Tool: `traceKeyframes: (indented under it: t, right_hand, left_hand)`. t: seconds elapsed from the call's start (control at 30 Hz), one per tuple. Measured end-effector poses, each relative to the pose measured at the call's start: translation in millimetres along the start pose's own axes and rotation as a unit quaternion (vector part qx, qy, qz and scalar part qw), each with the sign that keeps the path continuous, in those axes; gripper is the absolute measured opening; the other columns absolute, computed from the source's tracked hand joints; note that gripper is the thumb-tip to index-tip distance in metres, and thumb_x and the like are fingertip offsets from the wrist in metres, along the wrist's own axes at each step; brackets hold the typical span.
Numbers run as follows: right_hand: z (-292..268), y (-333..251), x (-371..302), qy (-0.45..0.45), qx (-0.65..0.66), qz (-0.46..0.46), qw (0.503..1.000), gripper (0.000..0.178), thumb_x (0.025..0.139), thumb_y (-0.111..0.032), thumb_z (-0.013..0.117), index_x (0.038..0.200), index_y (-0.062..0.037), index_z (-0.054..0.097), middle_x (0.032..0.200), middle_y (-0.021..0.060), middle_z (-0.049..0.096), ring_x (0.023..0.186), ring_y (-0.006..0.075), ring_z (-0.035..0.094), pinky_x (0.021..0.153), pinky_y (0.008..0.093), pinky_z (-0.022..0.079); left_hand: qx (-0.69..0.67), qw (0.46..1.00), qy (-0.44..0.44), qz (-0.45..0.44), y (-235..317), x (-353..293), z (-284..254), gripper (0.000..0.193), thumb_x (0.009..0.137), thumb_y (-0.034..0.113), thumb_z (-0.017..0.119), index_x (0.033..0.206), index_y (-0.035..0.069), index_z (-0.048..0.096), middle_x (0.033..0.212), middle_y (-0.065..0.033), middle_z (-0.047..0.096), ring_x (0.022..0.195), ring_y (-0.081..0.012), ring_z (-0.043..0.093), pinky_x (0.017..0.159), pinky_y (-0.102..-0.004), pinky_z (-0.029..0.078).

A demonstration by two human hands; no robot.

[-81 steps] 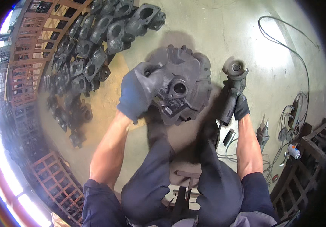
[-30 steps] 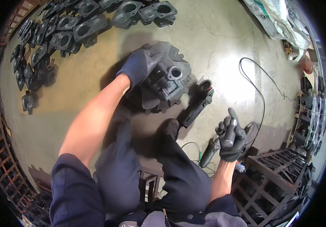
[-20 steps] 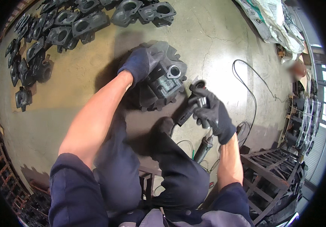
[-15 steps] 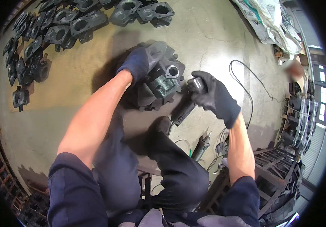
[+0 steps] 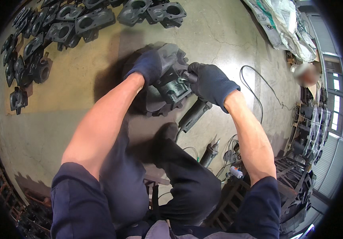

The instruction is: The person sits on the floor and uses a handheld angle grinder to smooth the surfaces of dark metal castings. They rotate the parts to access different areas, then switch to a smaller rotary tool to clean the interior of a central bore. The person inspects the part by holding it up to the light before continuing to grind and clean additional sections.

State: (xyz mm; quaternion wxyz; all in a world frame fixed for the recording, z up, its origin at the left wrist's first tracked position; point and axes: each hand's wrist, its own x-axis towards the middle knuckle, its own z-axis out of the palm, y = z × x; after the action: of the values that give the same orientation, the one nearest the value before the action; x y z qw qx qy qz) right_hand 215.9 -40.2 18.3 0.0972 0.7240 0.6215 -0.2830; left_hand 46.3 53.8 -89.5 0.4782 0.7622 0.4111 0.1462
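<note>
- Nearest: person's dk trousers (image 5: 189, 179), legs apart; one shoe (image 5: 167, 130) nr the grinder's lower end.
- Lower R: dk metal rack (image 5: 288, 192), partly hidden by R forearm; small white/blue can (image 5: 236, 172) nr it.
- Slim hand tool (image 5: 209, 154) on floor, narrow tip up & to the R.
- Grinder (image 5: 194, 115) lying at a slant, btwn slim tool & big metal part; upper end hidden under R hand.
- Big metal part (image 5: 174, 91): dk grey, on floor ahead of the legs, btwn both hands.
- L hand (image 5: 147, 67), gloved: closed over its upper L side; fingertips partly hidden.
- R hand (image 5: 213, 81), gloved: fingers wrapped round short metal tube (image 5: 190, 77); tube's end at upper R of big part, can't tell if in or just against it.
- Blk cord (image 5: 261, 104) loops on floor, R side.
- Farther, upper L: rows of dk castings (image 5: 94, 20), some on tan sheet (image 5: 92, 71).
- Far upper R: white plastic bag (image 5: 287, 30).
</note>
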Motion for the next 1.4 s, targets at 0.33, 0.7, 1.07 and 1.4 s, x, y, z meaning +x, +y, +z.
traceKeyframes:
  t: [0.33, 0.7, 1.07, 1.4]
  right_hand:
    - [-28, -23, -4, 0.081, -0.075, -0.105, 0.988, 0.026, 0.08, -0.012, 0.062, 0.104, -0.0022, 0.069, 0.094, 0.0242, 0.069, 0.092, 0.0409, 0.068, 0.08, 0.0467, 0.055]
    - [0, -10, 5, 0.054, -0.121, -0.081, 0.988, 0.033, 0.085, -0.022, 0.068, 0.114, -0.0065, 0.069, 0.103, 0.0169, 0.068, 0.093, 0.0373, 0.066, 0.084, 0.0426, 0.054]
    - [16, -8, 1, 0.146, -0.032, -0.041, 0.988, 0.042, 0.088, -0.037, 0.069, 0.116, -0.0059, 0.068, 0.087, 0.0171, 0.072, 0.084, 0.0358, 0.07, 0.079, 0.0409, 0.056]
    - [-23, 79, -105, 0.275, 0.435, 0.107, 0.851, 0.04, 0.089, -0.043, 0.073, 0.089, -0.0036, 0.07, 0.069, 0.0017, 0.064, 0.057, 0.0086, 0.054, 0.051, 0.0264, 0.044]
  left_hand:
    - [0.031, 0.998, 0.023, 0.05, -18, 8, 9, 0.033, 0.097, 0.033, 0.058, 0.115, 0.008, 0.071, 0.107, -0.0198, 0.07, 0.092, -0.0361, 0.067, 0.082, -0.0387, 0.053]
    - [0.011, 0.995, 0.017, 0.093, -19, 4, 7, 0.034, 0.097, 0.033, 0.057, 0.11, 0.005, 0.071, 0.105, -0.02, 0.07, 0.094, -0.0386, 0.066, 0.082, -0.0412, 0.052]
    - [-0.01, 0.999, -0.031, 0.027, -23, 13, 7, 0.034, 0.096, 0.033, 0.061, 0.107, 0.003, 0.069, 0.104, -0.0206, 0.07, 0.093, -0.0382, 0.067, 0.08, -0.04, 0.051]
    - [0.024, 0.999, -0.04, 0.015, -29, 15, 5, 0.042, 0.097, 0.043, 0.056, 0.108, 0.005, 0.069, 0.102, -0.0193, 0.068, 0.094, -0.034, 0.06, 0.084, -0.0405, 0.05]
